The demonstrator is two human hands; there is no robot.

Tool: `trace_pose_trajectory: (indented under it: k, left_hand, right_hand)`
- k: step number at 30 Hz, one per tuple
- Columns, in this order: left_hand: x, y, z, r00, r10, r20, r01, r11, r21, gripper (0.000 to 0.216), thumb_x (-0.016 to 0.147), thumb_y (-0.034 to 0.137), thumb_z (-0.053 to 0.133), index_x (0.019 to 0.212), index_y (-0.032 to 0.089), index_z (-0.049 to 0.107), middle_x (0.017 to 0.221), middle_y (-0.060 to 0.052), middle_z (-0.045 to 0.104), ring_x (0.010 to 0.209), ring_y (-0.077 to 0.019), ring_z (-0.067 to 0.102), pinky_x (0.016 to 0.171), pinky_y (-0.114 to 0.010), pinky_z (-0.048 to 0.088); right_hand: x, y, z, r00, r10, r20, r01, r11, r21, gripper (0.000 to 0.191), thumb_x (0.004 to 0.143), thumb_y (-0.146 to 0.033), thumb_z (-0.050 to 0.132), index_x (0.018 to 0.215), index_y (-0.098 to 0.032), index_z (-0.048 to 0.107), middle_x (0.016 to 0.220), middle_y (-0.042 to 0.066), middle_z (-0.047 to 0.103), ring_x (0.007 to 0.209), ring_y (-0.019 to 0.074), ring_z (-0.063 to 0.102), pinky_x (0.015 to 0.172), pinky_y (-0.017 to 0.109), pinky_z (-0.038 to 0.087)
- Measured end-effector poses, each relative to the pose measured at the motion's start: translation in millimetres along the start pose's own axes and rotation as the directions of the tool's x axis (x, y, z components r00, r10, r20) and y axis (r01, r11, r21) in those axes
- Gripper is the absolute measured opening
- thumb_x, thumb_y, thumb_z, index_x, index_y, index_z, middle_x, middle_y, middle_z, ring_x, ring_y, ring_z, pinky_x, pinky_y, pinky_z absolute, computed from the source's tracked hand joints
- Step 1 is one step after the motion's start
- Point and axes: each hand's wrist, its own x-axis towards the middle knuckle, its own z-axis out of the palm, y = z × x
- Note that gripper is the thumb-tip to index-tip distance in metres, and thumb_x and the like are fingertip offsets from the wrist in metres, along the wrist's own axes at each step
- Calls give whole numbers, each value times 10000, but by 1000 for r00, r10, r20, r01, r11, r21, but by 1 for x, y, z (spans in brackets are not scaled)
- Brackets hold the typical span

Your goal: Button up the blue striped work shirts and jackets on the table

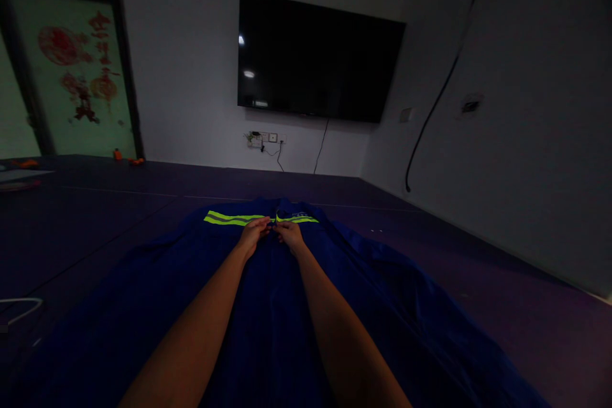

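A dark blue work jacket (272, 306) lies spread out in front of me, its sleeves reaching to both sides. Across its chest runs a yellow-green reflective strip (224, 218), parted at the front opening. My left hand (255, 234) pinches the jacket's front edge beside the strip, fingers closed. Just to its right, my right hand (289, 234) is closed on the other front edge, near the collar. Both hands are close together at the middle of the chest. What exactly lies between the fingertips is too small and dark to make out.
The jacket rests on a dark purple floor (373, 204). A white cable (23, 301) lies at the left, and small orange objects (136, 161) sit by the door (71, 70). A television (320, 57) hangs on the wall above sockets. A black cable (433, 108) runs down the right wall.
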Motion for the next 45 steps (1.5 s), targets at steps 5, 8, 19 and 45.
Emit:
trace_pose_trajectory:
  k: [5,8,19,45]
  left_hand:
    - [2,-2,-1,1000,11,-8,-11,1000,4,268,700,61,545,934,148,645,1005,-86,649,709,-89,613,654,-198,480]
    - [3,-3,-1,1000,30,3,-30,999,25,276,686,77,566,939,153,646,995,-86,655,730,-102,612,679,-215,476]
    - [5,-6,-2,995,102,11,-103,991,84,284,638,130,590,912,150,662,948,-87,675,842,-147,601,802,-273,425]
    - [-3,-3,1,984,178,1,-170,936,309,211,610,98,563,745,172,706,897,-58,694,993,-219,572,935,-359,368]
  right_hand:
    - [1,0,1,1000,-19,-3,19,1000,-13,160,770,-237,510,736,-119,611,501,-27,547,361,44,439,342,134,338]
    - [1,1,3,999,-36,20,37,998,-51,184,808,-219,454,724,-126,588,505,-28,538,354,37,429,339,124,335]
    - [1,2,4,997,-52,49,61,980,-192,146,758,-101,457,815,-145,584,484,-41,537,348,53,442,368,138,362]
    - [-2,-6,2,964,-265,18,229,798,-557,99,691,-151,561,702,-161,659,674,38,666,639,134,599,553,179,389]
